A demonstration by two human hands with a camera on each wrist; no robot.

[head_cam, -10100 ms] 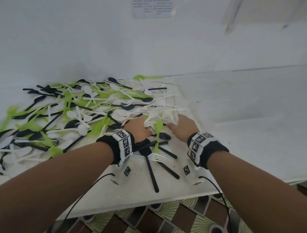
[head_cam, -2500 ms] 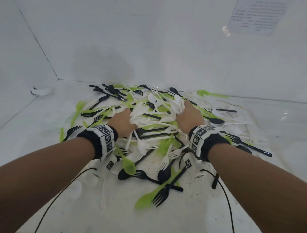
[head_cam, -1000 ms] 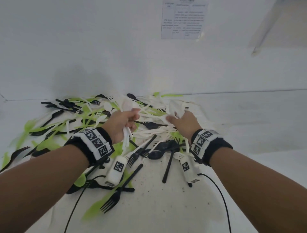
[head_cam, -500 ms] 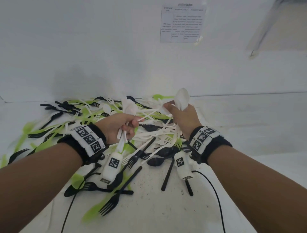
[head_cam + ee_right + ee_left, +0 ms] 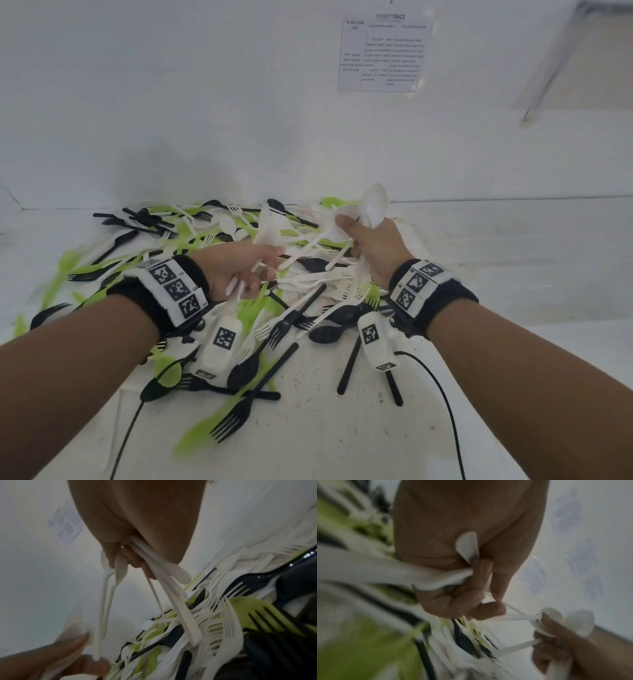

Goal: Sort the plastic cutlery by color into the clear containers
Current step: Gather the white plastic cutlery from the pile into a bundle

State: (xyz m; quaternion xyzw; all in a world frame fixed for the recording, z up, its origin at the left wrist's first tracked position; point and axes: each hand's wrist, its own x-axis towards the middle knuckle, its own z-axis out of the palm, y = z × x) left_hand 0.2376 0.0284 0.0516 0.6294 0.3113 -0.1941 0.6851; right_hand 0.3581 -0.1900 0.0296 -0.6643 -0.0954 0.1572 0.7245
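1. White spoons (image 5: 371,209) were gripped in the right hand (image 5: 375,250) — lifted since the preceding view.
2. White cutlery (image 5: 265,236) was clutched by the left hand (image 5: 239,270).
3. The mixed pile (image 5: 205,240) remained unsorted; no clear containers were visible.

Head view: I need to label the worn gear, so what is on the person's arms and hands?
The left hand and right hand are bare, forearms unsleeved. Each wrist wears a black band carrying a white strip of three square black-and-white markers. Beneath each wrist hangs a white camera unit with its own marker and a thin black cable.
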